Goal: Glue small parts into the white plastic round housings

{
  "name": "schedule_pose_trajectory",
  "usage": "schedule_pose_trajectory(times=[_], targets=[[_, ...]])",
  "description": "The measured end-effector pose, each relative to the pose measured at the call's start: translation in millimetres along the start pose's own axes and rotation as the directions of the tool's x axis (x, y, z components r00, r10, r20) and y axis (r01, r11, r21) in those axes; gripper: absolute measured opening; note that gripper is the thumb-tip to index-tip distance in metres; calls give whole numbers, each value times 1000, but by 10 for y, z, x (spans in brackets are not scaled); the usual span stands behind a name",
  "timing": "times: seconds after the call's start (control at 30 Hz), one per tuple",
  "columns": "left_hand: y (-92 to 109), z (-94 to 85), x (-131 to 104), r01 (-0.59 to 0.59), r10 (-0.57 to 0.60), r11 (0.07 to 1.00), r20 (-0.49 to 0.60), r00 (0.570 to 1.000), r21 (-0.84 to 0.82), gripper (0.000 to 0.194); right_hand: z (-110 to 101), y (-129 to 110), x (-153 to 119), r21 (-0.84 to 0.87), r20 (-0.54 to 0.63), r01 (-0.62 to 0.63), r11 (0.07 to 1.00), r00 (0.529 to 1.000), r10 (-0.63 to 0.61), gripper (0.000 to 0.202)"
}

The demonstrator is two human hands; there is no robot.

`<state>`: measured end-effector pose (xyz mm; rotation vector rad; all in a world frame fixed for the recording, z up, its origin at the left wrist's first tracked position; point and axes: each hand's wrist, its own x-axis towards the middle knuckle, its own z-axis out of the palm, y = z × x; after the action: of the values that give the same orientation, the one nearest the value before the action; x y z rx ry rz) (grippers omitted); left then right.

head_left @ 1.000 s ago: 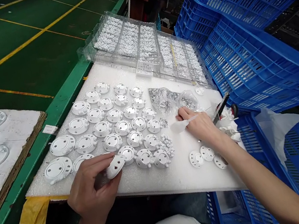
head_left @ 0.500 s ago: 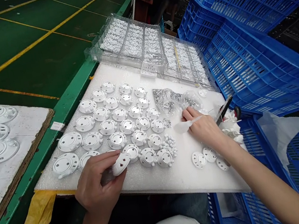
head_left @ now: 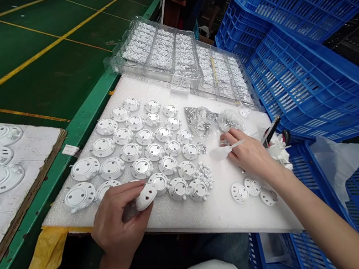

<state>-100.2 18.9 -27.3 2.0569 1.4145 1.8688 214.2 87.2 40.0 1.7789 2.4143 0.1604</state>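
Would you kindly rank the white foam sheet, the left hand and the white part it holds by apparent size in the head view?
Largest to smallest:
1. White foam sheet
2. Left hand
3. Held white part
All three differ plainly.

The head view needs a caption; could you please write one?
Left hand holding a round white perforated part, right hand near clear plastic bags of silver pieces.
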Motion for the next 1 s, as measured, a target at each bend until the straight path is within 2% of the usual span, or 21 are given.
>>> schedule_pose_trajectory(times=[0.27,0.4,0.5,0.57,0.67,0.73,0.87,1.0], targets=[[-10,10,-3,-29,29,1000,-20,999,-4,26,-132,121,-51,113,10,20,993,1000,-21,35],[-17,4,-8,-25,25,1000,-17,1000,-4,28,-316,168,-157,197,-113,-33,980,992,56,37],[-23,10,-13,-26,26,1000,-10,1000,2,27,-454,215,-247,240,-232,-51,969,967,108,30],[-21,10,-19,-19,19,1000,-7,1000,7,27,-486,241,-266,247,-266,-41,968,958,109,27],[-12,1,-27,-6,5,1000,8,1000,18,28,-436,242,-195,252,-232,-18,968,970,78,26],[-6,-5,-29,6,-6,1000,19,1000,23,28,-374,209,-92,233,-166,-18,972,984,59,25],[-1,-12,-23,0,-1,1000,36,999,26,26,-292,105,139,82,-16,-75,994,997,77,22],[0,-21,-18,-9,8,1000,34,999,23,24,-272,49,279,-1,29,-77,997,997,77,19]])
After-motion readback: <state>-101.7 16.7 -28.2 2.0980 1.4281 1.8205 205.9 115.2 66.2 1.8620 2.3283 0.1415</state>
